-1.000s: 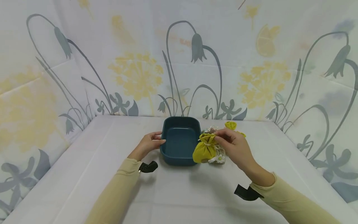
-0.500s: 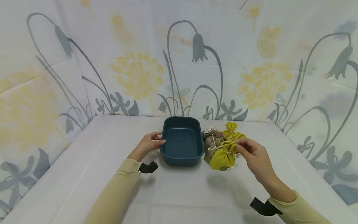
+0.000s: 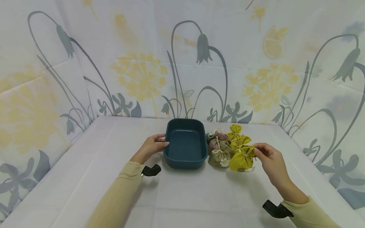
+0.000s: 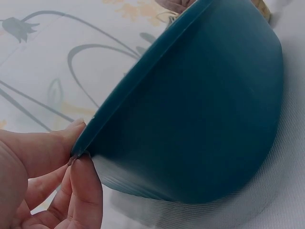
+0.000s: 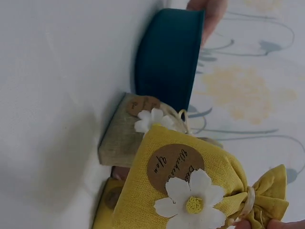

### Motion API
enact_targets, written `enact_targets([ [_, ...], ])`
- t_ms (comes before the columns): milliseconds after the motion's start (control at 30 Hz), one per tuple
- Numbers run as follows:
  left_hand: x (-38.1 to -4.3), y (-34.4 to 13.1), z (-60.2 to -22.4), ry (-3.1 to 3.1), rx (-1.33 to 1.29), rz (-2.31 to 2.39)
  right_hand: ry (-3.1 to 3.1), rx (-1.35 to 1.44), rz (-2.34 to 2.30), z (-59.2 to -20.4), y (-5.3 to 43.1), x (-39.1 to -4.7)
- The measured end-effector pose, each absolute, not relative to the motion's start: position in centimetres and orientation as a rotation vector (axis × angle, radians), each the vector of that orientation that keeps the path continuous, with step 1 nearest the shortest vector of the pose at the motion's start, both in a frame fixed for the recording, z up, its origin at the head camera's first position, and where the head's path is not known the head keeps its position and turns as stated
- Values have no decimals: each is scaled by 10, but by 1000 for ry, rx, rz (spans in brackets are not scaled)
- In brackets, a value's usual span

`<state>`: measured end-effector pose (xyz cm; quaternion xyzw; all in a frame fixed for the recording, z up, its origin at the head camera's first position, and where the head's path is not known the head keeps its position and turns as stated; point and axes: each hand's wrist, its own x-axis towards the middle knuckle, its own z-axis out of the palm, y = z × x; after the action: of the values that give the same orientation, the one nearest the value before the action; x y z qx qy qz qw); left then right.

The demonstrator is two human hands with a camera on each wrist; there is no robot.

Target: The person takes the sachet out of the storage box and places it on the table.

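Observation:
With thumb and fingers my left hand [image 3: 150, 148] pinches the left rim of a dark teal rectangular bin [image 3: 186, 144], whose inside is bare. My right hand [image 3: 271, 161] pinches the gathered neck of a yellow drawstring pouch [image 3: 241, 159]. In the right wrist view this pouch [image 5: 183, 179] carries a white flower and a round brown tag with writing. It hangs in front of other pouches, right of the bin. Closest to it are a beige-grey pouch [image 3: 220, 155] with a white flower and another yellow pouch [image 3: 235, 129] behind.
A pinkish pouch [image 3: 221, 135] and a grey-green one [image 3: 210, 136] lie partly hidden against the bin's right side. White cloth covers the table [image 3: 128, 193]. A flower-printed curtain [image 3: 137, 38] stands behind and at both sides.
My right hand has moved right with the yellow pouch, from beside the bin's right edge to the right side of the pouch group. The left hand and bin have stayed put.

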<state>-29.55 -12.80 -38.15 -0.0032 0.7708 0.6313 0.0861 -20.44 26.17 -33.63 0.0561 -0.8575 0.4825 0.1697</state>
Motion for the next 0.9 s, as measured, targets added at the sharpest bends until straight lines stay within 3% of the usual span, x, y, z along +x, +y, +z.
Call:
enact_targets([
  [567, -296, -128, -381, 2292, -13, 1886, -2527, -33, 1481, -354, 265, -246],
  [900, -297, -127, -382, 2295, -26, 1881, -2564, -58, 1520, -356, 266, -249],
])
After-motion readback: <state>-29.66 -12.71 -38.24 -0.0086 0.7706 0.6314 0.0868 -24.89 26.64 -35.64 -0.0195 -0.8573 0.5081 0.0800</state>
